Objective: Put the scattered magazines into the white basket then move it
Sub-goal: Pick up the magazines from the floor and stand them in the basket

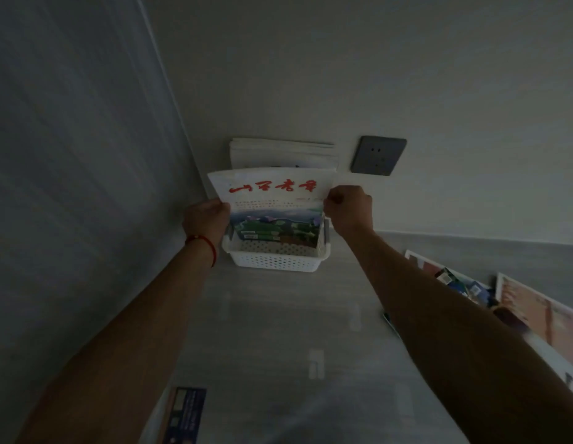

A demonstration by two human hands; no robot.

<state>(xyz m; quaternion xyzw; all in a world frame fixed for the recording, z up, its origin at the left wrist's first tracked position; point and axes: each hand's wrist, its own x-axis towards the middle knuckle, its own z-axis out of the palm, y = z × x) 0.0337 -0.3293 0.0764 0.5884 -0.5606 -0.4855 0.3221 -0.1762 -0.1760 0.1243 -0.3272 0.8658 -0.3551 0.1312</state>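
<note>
Magazine (272, 195) thin, floppy, bows when stood; left hand (206, 219) and right hand (347, 208) pinch its 9 and 3 o'clock edges over basket (275, 259).

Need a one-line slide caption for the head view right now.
Both hands, left and right, lower a red-titled magazine into the white basket by the wall; more magazines lie at right.
</note>
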